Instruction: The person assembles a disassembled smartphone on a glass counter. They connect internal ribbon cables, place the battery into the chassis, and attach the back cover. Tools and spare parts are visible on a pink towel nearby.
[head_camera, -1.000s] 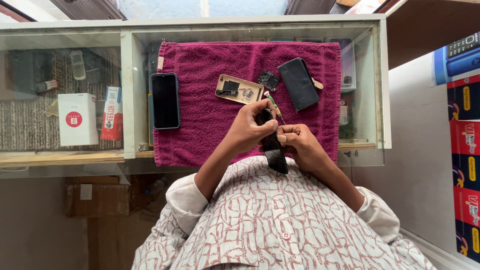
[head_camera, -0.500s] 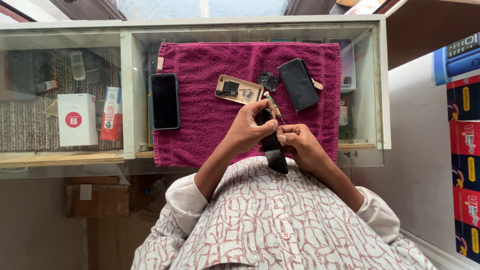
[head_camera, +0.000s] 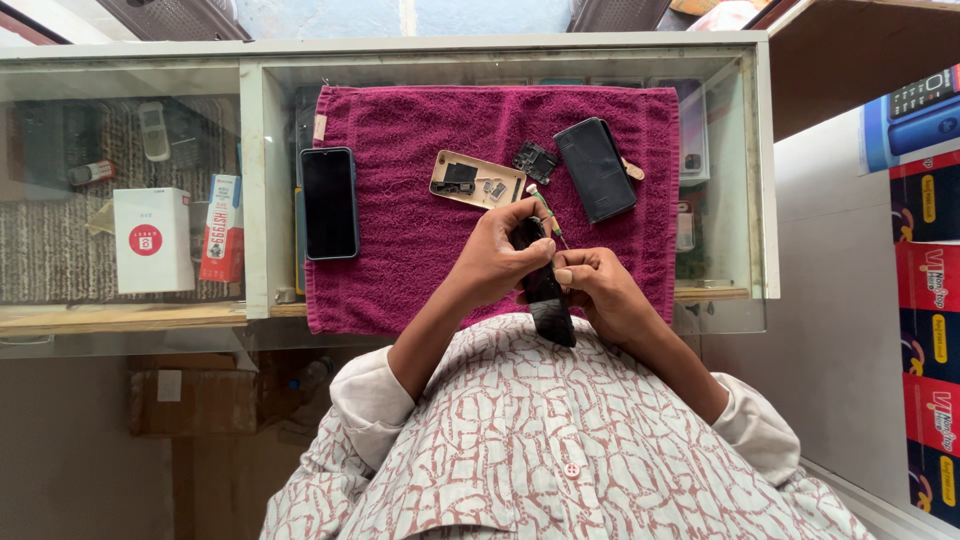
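Left hand: fingers curled around the upper end of a dark phone body, at the centre of the view.
Right hand: fingers pinched on a thin green-handled screwdriver, also touching the phone body.
Phone body: held upright between both hands, over the near edge of the magenta towel.
Tan tray: at 12 o'clock from the hands, holding small dark parts.
Circuit board: just beside the tray, at 1 o'clock.
Black back cover: at 1 o'clock, tilted.
Black smartphone: at 9 o'clock, screen dark.
Tabletop: glass display case; a white box shows inside at 9 o'clock.
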